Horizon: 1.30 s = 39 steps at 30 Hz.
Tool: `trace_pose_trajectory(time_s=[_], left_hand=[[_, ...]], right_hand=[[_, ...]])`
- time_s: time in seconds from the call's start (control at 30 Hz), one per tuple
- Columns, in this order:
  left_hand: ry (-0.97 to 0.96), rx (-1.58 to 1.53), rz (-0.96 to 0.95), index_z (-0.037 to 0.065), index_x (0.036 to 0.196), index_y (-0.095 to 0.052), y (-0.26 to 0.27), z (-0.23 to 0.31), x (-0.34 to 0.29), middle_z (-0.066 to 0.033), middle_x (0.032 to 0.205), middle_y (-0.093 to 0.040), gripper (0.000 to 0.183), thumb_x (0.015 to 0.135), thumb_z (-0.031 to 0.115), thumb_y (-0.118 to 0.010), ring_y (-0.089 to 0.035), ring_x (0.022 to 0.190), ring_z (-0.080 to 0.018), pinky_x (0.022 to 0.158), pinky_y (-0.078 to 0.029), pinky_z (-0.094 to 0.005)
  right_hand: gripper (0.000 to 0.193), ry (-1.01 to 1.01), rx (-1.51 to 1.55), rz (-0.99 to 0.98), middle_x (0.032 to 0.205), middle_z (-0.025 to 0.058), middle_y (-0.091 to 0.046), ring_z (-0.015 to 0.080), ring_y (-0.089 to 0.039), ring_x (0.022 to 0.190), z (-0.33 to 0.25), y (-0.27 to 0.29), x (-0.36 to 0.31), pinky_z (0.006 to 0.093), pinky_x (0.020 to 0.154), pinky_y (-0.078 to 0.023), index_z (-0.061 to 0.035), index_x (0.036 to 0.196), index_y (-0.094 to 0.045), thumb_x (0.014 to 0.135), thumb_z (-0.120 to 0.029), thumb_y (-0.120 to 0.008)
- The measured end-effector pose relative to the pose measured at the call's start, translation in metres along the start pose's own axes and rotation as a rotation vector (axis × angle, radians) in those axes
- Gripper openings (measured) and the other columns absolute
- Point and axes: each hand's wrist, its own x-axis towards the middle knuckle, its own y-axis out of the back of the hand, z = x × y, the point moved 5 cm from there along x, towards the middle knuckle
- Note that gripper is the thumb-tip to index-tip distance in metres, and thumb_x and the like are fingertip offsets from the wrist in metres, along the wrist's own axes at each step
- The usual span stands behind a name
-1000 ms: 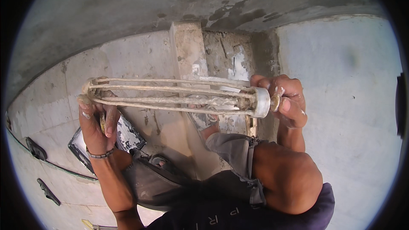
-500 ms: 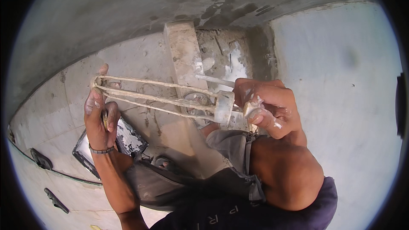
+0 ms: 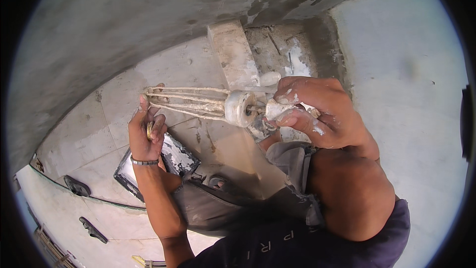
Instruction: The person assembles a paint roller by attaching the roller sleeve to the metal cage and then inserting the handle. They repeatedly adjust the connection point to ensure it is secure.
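"While both hands are reaching out above the knees, what are they holding?"

"They are sharing a stranded tool [image 3: 213, 100], which is hanging in the air between them, its strands wearing a pale, dried crust."

"What is the left hand [image 3: 145, 136] doing?"

"It is steadying the narrow end with its thumb and fingertips, and its other fingers are curling inward beside a small yellow piece [image 3: 149, 130]. A dark bracelet [image 3: 144, 162] is circling that wrist."

"And the right hand [image 3: 325, 114]?"

"That one is pinching a whitish lump [image 3: 277, 109] between thumb and fingers. A short stem [image 3: 256, 109] is running from there into the round, pale collar [image 3: 234, 109], where the strands are meeting."

"What is lying around them?"

"A dark-edged tray [image 3: 182, 155], smeared with white, is resting on the floor [image 3: 94, 139] behind the left forearm. Two dark sandals [image 3: 77, 187] are lying farther left, well apart from the tool. Beyond the hands, a pale block [image 3: 230, 52] is standing against the grey wall [image 3: 124, 34]"
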Motion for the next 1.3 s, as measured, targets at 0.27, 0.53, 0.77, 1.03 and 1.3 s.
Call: trace_pose_trajectory(time_s=[0.27, 0.53, 0.77, 1.03, 1.3], left_hand=[[-0.341, -0.248, -0.213, -0.001, 0.152, -0.041, 0.033, 0.017, -0.018, -0.014, 0.118, -0.068, 0.062, 0.11, 0.041, -0.055, -0.04, 0.043, -0.0029, 0.037, -0.033, -0.0163], [-0.584, -0.222, -0.302, 0.002, 0.146, -0.037, 0.03, 0.035, -0.047, -0.0183, 0.107, -0.07, 0.078, 0.094, 0.041, -0.08, -0.05, 0.041, -0.0057, 0.036, -0.038, -0.015], [-0.52, -0.186, -0.337, -0.002, 0.148, -0.035, 0.015, 0.027, -0.047, -0.0167, 0.105, -0.073, 0.075, 0.098, 0.039, -0.075, -0.045, 0.036, -0.0041, 0.036, -0.039, -0.0152], [-0.467, -0.231, -0.334, -0.005, 0.154, -0.035, 0.028, 0.026, -0.041, -0.0213, 0.12, -0.07, 0.066, 0.106, 0.031, -0.063, -0.043, 0.038, -0.0046, 0.039, -0.042, -0.0161], [-0.42, -0.264, -0.476, -0.001, 0.162, -0.021, 0.025, 0.024, -0.025, -0.0252, 0.138, -0.06, 0.071, 0.108, 0.027, -0.058, -0.068, 0.087, -0.0204, 0.036, -0.044, -0.0147]], right_hand=[[0.026, -0.252, 0.128, 0.002, 0.092, 0.0162, -0.068, 0.0267, -0.064, 0.083, 0.018, 0.009, 0.008, 0.0381, 0.074, -0.049, 0.0052, 0.102, -0.066, 0.103, -0.021, -0.062], [0.025, -0.397, 0.3, -0.102, 0.107, 0.0091, -0.067, 0.0181, -0.06, 0.095, 0.03, 0.015, -0.002, 0.0336, 0.084, -0.047, 0.0017, 0.116, -0.064, 0.109, -0.02, -0.055], [0.024, -0.226, 0.217, -0.056, 0.111, 0.0147, -0.063, 0.021, -0.057, 0.095, 0.028, 0.014, -0.011, 0.0351, 0.084, -0.046, 0.0028, 0.122, -0.059, 0.105, -0.015, -0.06], [0.024, -0.05, 0.078, -0.066, 0.111, 0.0182, -0.065, 0.0239, -0.062, 0.094, 0.019, 0.008, -0.002, 0.0394, 0.088, -0.052, 0.0042, 0.122, -0.056, 0.104, -0.012, -0.061], [0.029, 0.001, 0.211, 0.157, 0.094, 0.016, -0.06, 0.0269, -0.063, 0.091, 0.016, -0.002, -0.005, 0.0621, 0.096, -0.058, -0.0021, 0.12, -0.047, 0.105, -0.021, -0.063]])
